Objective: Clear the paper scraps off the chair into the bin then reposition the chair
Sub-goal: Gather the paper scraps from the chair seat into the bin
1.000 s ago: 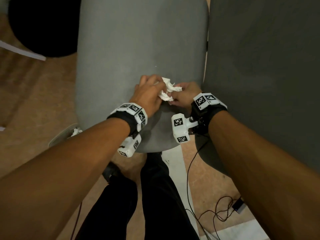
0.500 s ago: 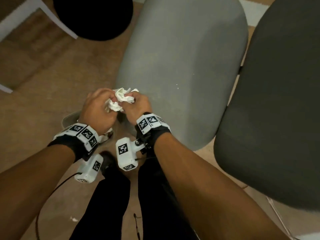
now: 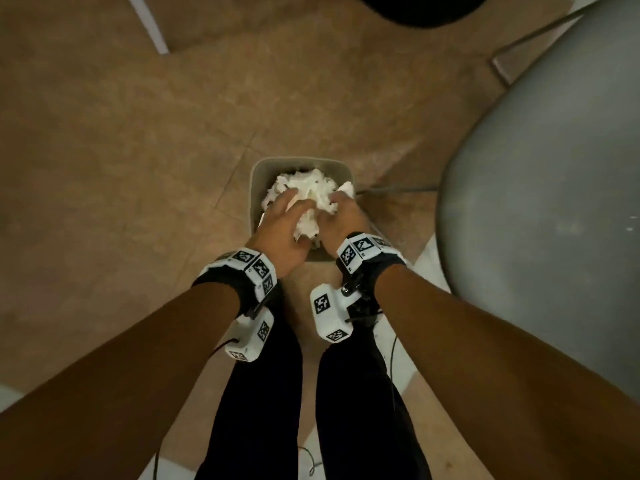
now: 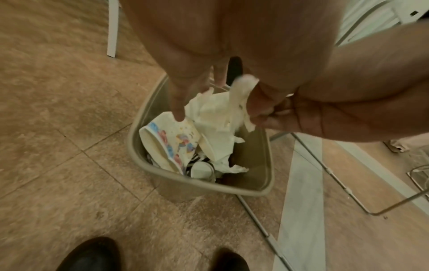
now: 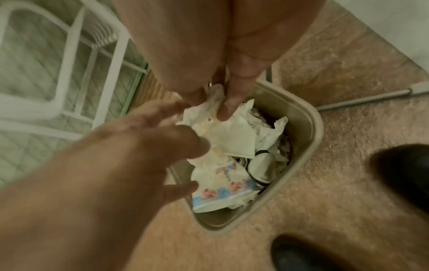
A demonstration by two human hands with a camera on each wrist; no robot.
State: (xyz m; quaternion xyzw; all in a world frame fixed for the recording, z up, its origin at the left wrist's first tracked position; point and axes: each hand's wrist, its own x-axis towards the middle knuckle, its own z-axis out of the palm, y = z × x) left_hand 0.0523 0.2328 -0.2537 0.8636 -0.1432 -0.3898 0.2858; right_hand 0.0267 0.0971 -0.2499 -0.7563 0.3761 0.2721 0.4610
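A beige bin [image 3: 255, 188] stands on the tiled floor, with trash in it that includes a printed paper plate [image 4: 171, 146]. Both hands hover just above its mouth with a wad of white paper scraps [image 3: 311, 194] between them. My left hand [image 3: 284, 220] has its fingers spread and straight against the wad [image 4: 218, 113]. My right hand [image 3: 341, 216] curls its fingers round the scraps [image 5: 232, 135] and pinches them. The grey chair seat [image 3: 540, 202] fills the right side, close to the bin.
Thin metal chair legs [image 4: 325, 165] run along the floor right of the bin. My black shoes [image 4: 92, 254] stand just before it. A white wire rack [image 5: 69, 73] sits to the left, and a black round object [image 3: 415, 8] lies at the top edge.
Both hands carried the paper wad off the grey chair seat, leftwards and down, to just over the bin. The left hand's fingers have spread out from their grip.
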